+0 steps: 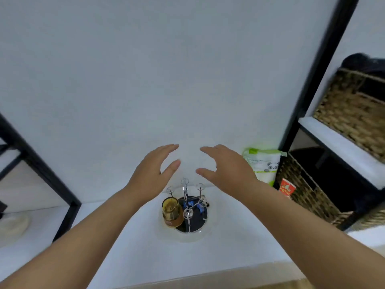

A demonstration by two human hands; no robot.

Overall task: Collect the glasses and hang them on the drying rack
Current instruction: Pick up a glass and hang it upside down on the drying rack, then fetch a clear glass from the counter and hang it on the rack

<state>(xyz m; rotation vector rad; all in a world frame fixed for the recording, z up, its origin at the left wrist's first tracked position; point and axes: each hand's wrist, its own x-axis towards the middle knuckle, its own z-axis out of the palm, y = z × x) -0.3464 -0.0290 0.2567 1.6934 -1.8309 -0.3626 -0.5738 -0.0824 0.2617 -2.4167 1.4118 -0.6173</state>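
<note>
A white wall (166,69) fills most of the view, and a white counter (129,247) is seen below it. Black shelf frames are set at both sides; the right shelf (333,138) is loaded with woven baskets (352,107), one above and one lower down. Both arms are stretched forward over the counter. The left hand (154,170) and right hand (225,167) are held up in front of the wall, fingers straight and relaxed, palms turned toward each other with a gap between, nothing gripped. Right below them the rack (188,209) is stood on the counter, a round dark base with thin wire prongs topped by loops. One amber glass (171,212) is hung upside down on the rack's left prong, tilted a bit. Near the right shelf, a white and green bag (263,163) with a panda on it is propped up, and a small red paper cup (287,187) is parked just beside it.
</note>
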